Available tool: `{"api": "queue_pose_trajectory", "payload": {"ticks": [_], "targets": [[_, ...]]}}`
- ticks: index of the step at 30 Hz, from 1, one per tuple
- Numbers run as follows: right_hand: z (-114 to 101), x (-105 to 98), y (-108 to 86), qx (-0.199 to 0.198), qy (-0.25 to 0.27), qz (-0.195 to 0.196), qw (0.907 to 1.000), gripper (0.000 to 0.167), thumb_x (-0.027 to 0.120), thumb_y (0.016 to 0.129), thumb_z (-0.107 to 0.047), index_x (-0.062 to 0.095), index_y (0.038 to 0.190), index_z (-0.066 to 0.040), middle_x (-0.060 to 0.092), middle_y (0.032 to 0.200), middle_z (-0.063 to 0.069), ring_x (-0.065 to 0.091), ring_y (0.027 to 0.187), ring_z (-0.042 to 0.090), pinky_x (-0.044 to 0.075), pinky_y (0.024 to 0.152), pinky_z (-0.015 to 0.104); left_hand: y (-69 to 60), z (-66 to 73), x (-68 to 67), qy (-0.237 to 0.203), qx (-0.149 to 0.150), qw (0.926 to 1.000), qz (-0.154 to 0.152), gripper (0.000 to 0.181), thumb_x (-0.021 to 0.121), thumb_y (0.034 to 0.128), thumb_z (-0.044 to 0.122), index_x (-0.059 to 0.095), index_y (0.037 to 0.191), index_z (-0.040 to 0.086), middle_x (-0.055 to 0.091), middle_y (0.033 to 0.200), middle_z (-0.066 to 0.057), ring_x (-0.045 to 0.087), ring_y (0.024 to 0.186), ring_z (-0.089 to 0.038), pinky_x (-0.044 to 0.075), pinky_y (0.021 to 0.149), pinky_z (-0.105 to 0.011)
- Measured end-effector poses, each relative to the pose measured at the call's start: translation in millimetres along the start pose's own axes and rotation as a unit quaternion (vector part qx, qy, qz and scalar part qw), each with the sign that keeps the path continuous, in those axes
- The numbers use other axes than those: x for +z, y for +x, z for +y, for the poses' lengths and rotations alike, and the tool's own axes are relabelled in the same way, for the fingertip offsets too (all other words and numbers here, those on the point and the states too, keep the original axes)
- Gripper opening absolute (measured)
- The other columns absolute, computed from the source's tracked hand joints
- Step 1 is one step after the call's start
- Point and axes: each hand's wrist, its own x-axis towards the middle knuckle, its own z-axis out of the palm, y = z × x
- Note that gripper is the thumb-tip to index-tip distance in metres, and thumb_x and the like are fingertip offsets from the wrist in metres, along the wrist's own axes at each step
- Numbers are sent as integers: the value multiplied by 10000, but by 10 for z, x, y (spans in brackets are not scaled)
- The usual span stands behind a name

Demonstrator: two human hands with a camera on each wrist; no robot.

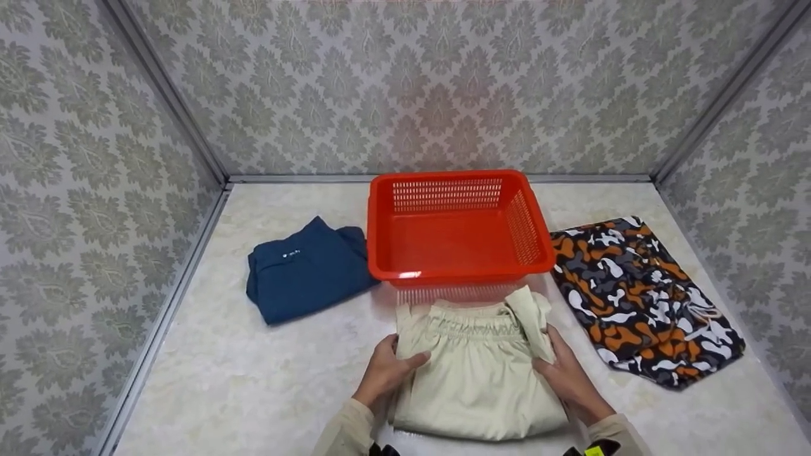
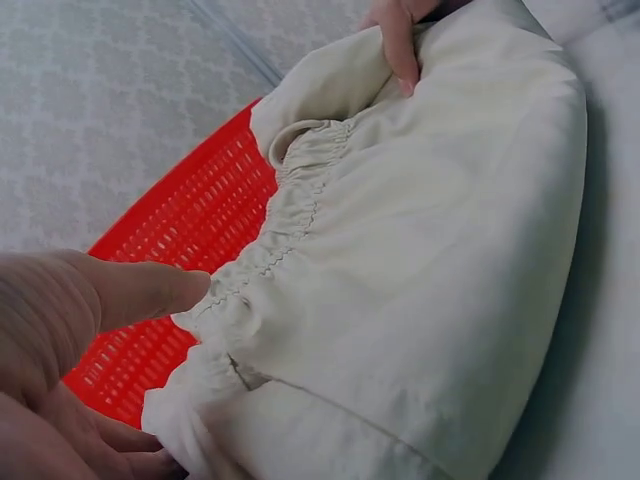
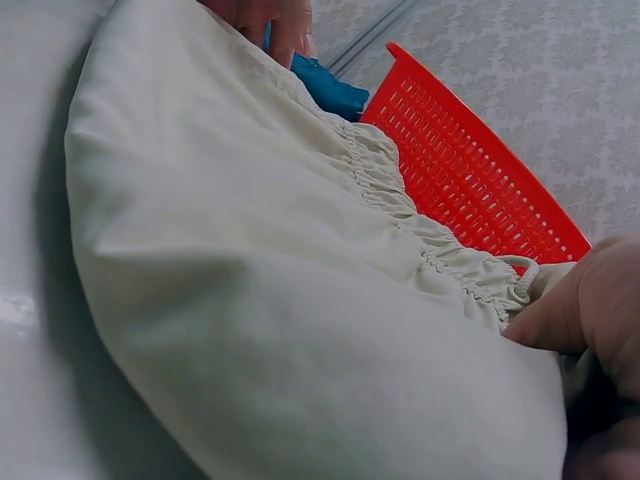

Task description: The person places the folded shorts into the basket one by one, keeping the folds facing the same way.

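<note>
Folded cream pants with a gathered elastic waistband lie at the front, the waistband toward the basket. My left hand grips their left edge, thumb on top and fingers tucked under the cloth. On the opposite side, my right hand pinches the right edge near a turned-over flap that stands up beside the waistband. In the right wrist view the right thumb presses on the cloth close to the waistband; the fingers below are partly hidden.
A red plastic basket with slatted sides stands just beyond the pants. Left of it lies a folded dark blue garment; to the right, a black, orange and white patterned garment with a drawstring. Patterned walls enclose the tabletop.
</note>
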Motion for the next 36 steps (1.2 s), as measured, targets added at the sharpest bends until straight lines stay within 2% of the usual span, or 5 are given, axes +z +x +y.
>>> {"api": "queue_pose_trajectory", "payload": {"ticks": [6,13,19,26,36], "targets": [[30,-17,1,39,174,-57,9998,791,490,953,90,105,1625,-72,163,1663,150,199,1490,290,298,1118,279,47,-14,88,-164,215,9996,-26,802,821,838,243,420,1421,-135,566,1334,-245,563,1209,-354,443,1039,-508],[65,-64,54,388,269,-82,9989,849,513,930,80,45,1627,-48,81,1670,209,124,1503,353,162,1193,492,82,-61,107,-1079,-14,9937,-294,838,846,794,203,411,1460,-60,573,1314,-186,590,1116,-286,487,973,-465],[85,-75,60,455,333,-6,9984,867,512,900,100,66,1628,-51,124,1660,218,170,1487,345,175,1190,483,98,-75,141,-1419,-177,9887,-452,997,839,793,142,243,1584,31,444,1491,-188,496,1267,-307,406,1064,-488],[56,-114,87,1042,704,86,9920,941,660,920,-39,51,1636,-91,222,1624,219,322,1426,358,343,1109,433,104,-201,185,-1453,417,9873,-484,988,725,870,16,114,1638,121,243,1648,-149,263,1479,-312,232,1177,-497],[115,-72,75,366,351,438,9978,802,581,876,119,220,1587,26,348,1563,257,428,1339,312,431,945,199,92,-313,144,239,1220,9920,-210,865,645,992,234,94,1602,-35,258,1603,-282,235,1490,-389,209,1191,-545]]}}
